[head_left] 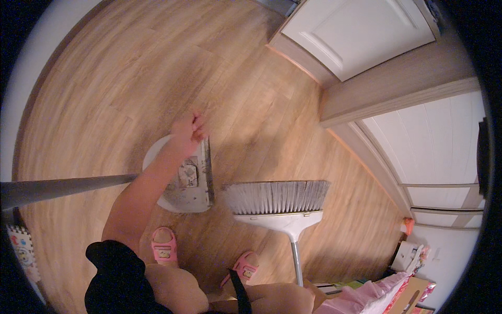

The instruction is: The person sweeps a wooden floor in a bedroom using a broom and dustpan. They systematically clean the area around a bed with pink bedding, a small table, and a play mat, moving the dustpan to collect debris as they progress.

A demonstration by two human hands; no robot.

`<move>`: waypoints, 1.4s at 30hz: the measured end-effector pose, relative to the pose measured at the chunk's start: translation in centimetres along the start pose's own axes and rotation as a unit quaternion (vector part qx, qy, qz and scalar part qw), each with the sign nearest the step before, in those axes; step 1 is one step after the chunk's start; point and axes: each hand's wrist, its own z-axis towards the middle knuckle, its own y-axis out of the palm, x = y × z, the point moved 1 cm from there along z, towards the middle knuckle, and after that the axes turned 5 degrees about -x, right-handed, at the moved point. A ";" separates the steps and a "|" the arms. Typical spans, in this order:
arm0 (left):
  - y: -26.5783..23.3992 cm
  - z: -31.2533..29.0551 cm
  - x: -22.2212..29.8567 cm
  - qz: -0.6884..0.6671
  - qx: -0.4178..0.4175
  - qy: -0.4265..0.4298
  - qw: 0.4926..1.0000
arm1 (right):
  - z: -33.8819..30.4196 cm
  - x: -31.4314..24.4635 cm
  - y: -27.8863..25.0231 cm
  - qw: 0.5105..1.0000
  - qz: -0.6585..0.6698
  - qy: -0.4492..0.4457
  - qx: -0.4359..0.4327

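My left hand (191,129) reaches out above the upper edge of a pale dustpan (180,201), with its fingers curled in. Whether anything small is pinched in them cannot be made out. The dustpan lies on the floor, its grey handle (68,190) running off to the left and partly covered by my forearm. Inside it is a small greyish rectangular patch with dark marks (188,174), and dirt runs along its front lip. To its right a white broom (282,220) with grey bristles stands head outward, its handle passing behind my leg. My right hand is out of view.
Pink slippers (164,246) are on my feet on the wood floor (240,94). White cabinets (423,141) line the right side. At the lower right are pink cloth (355,298) and a cardboard box (405,295). A patterned mat (23,251) lies at the left edge.
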 end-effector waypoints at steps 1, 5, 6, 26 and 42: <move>-0.5 -0.3 0.7 0.036 0.021 0.042 0.998 | 0.0 0.2 0.0 1.000 -0.004 -0.001 -0.001; -1.8 -3.7 1.5 0.406 0.124 0.159 0.891 | -0.1 1.5 -0.5 1.000 -0.027 -0.015 0.003; -3.1 -4.7 1.7 0.486 0.120 0.196 0.843 | -0.1 2.0 -0.4 0.999 -0.032 -0.019 -0.003; -10.1 -10.1 -5.2 0.893 -0.198 0.055 0.400 | 0.5 7.0 -1.0 0.991 -0.056 -0.118 0.032; 0.6 -9.8 -4.2 0.379 -0.157 -0.195 0.891 | 2.8 1.1 2.3 1.000 0.022 -0.017 0.009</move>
